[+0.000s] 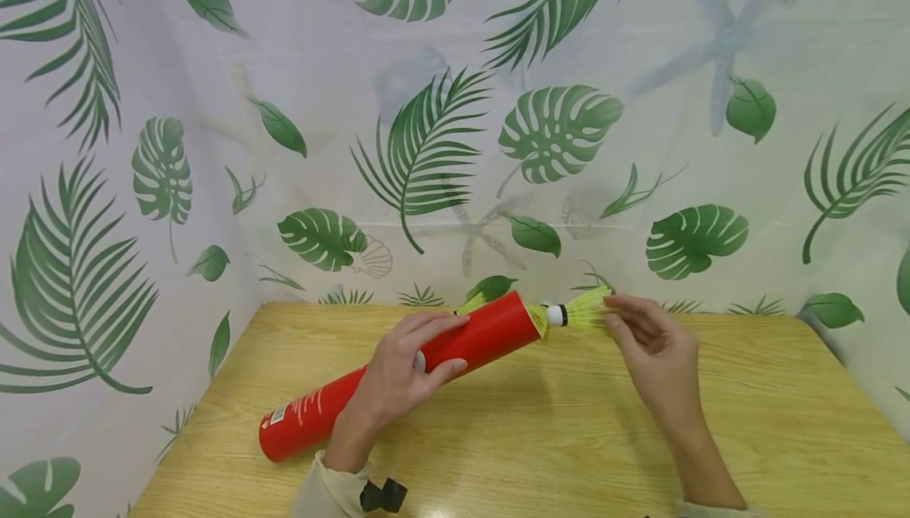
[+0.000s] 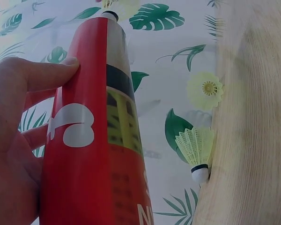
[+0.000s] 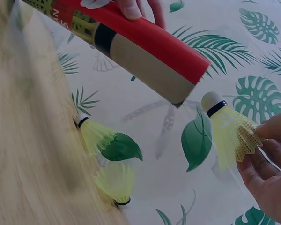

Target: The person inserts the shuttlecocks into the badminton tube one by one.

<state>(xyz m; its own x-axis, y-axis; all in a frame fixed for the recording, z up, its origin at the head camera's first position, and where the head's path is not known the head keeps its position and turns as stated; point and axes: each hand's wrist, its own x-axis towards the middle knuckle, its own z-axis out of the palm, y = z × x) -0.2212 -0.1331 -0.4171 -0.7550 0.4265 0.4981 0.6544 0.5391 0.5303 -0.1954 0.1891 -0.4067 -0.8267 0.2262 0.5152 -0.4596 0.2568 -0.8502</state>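
My left hand grips a red cylindrical shuttlecock tube around its middle. The tube tilts, its upper end toward the right. A see-through window with yellow inside shows along its side in the left wrist view. Between thumb and fingers, my right hand pinches a yellow shuttlecock by the rim of its skirt. Its white base points at the tube's upper end, with a small gap between them in the right wrist view. The inside of that end is hidden there.
Two more yellow shuttlecocks, one with its base toward the table and one lying nearer, are at the back edge of the wooden table. Behind stands a white leaf-print cloth.
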